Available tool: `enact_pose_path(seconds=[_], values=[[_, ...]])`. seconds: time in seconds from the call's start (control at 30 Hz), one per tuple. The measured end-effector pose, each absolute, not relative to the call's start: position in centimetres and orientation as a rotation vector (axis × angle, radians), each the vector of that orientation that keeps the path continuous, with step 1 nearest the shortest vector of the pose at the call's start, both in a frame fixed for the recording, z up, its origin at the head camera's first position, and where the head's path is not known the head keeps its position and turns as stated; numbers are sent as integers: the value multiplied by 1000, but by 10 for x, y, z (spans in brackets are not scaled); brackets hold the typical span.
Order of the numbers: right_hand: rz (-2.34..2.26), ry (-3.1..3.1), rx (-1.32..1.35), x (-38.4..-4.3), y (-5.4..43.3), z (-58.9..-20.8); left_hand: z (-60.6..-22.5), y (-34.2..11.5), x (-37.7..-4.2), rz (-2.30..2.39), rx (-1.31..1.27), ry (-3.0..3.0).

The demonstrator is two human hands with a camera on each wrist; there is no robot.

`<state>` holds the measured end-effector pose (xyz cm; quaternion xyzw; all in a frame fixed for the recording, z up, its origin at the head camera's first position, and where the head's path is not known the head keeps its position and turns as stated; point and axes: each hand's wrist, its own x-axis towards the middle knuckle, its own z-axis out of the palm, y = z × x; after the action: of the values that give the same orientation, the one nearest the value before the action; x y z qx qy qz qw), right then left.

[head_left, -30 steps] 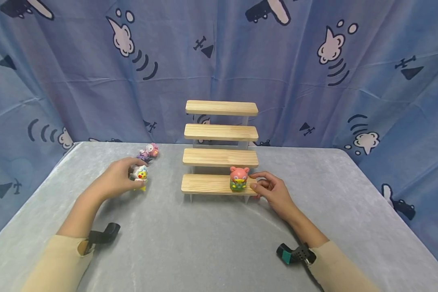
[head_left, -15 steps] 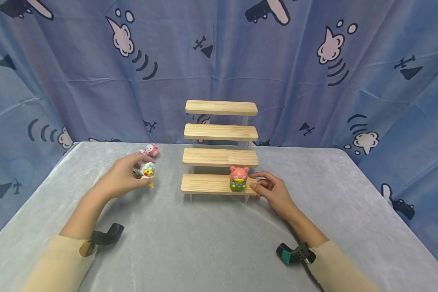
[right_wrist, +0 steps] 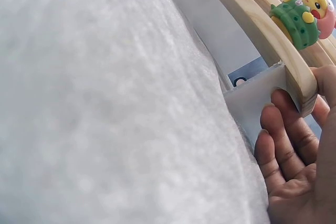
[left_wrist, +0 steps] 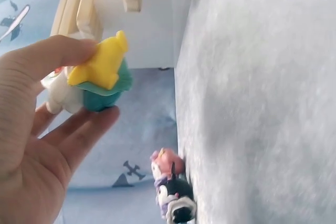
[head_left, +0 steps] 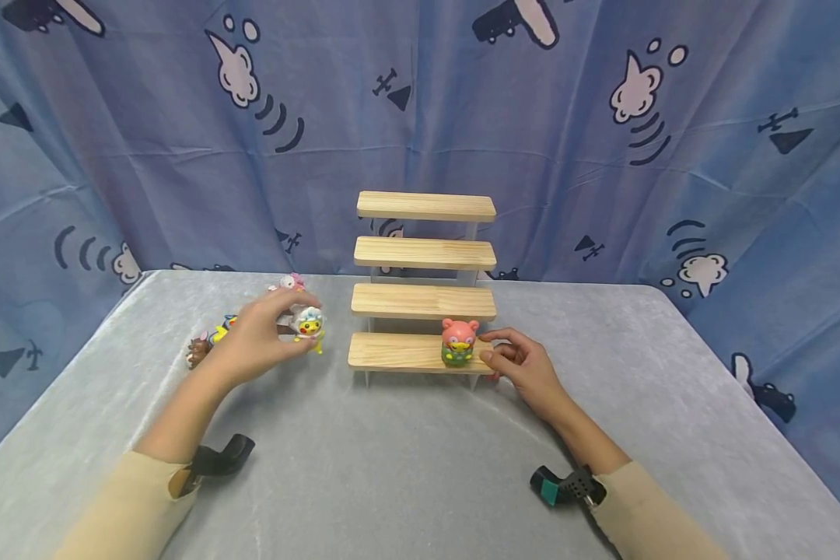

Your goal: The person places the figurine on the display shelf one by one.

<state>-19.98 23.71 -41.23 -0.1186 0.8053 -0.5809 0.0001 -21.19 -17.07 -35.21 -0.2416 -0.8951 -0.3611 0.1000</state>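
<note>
My left hand (head_left: 255,338) pinches a small yellow figurine (head_left: 309,327) with a white hood, held above the table left of the wooden stepped display shelf (head_left: 392,352). In the left wrist view, the figurine's yellow feet and teal lower part (left_wrist: 102,95) show between thumb and fingers. With my right hand (head_left: 528,373) I grip the right end of the lowest step; the right wrist view has fingertips (right_wrist: 283,103) under the board against the clear support. A figurine in a pink hood and green outfit (head_left: 458,342) stands upright on that step, close to the right thumb.
Behind the left hand is a pink figurine (head_left: 292,282), with a black one (left_wrist: 179,190) beside it in the left wrist view. A brown figurine (head_left: 197,352) and a yellow one (head_left: 218,333) are left of the forearm. A blue curtain (head_left: 420,101) hangs behind the grey table.
My left hand has moved right toward the shelf with the yellow figurine, uncovering the brown and yellow figurines at left. My right hand and the figurine on the step have stayed still.
</note>
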Motion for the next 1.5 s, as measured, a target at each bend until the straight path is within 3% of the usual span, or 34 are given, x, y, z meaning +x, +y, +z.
enact_pose_path(seconds=[1.5], values=[[-1856,2503,-368,-200,237,-412,-360,-122,-198,-1205,-795,-2457]])
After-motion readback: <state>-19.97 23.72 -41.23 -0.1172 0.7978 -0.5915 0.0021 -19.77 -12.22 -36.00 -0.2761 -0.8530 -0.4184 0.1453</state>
